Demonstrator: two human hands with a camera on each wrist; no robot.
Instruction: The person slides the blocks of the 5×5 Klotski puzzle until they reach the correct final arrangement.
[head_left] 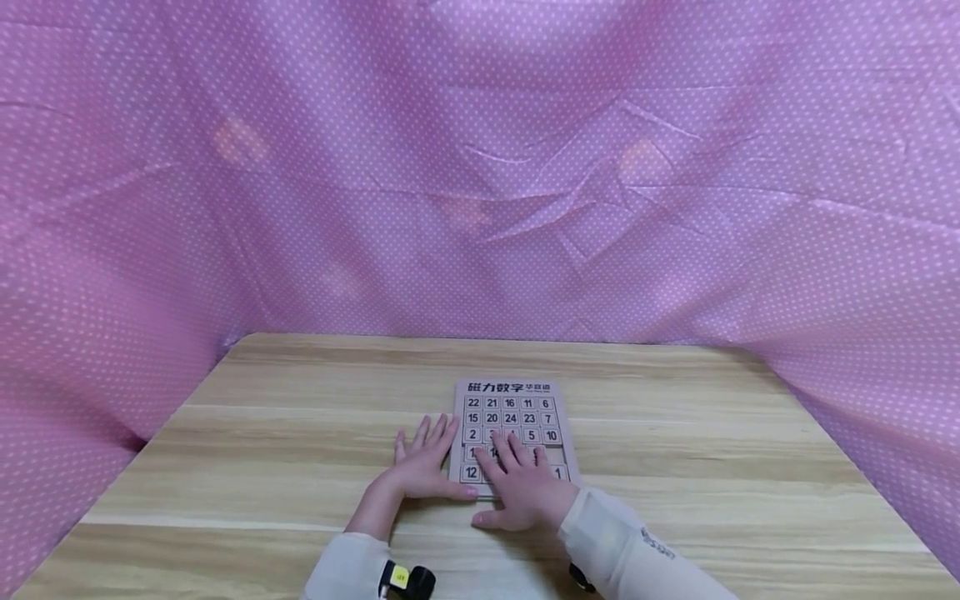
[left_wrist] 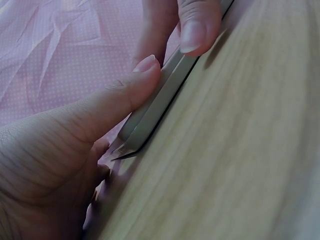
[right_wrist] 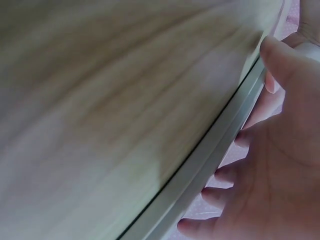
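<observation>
A sliding number puzzle [head_left: 561, 390] lies flat on the table, with numbered square tiles and Chinese lettering along its top. A gap shows in the fourth row at the right. My left hand [head_left: 423, 468] lies at its left side, fingers straight and spread, with the thumb on the near left corner. The left wrist view shows that thumb [left_wrist: 145, 75] against the near edge. Over the lower tiles is my right hand [head_left: 525, 492], fingers spread and fingertips touching tiles, hiding several numbers. Its thumb points left, below the near edge. In the right wrist view, fingertips [right_wrist: 225, 175] meet the puzzle's top.
The light wood table [head_left: 225, 467] stretches out on both sides of the puzzle. A pink dotted cloth [head_left: 480, 183] hangs behind it and along both sides. Dark wrist cameras [head_left: 420, 582] sit at the pale sleeves [head_left: 348, 567].
</observation>
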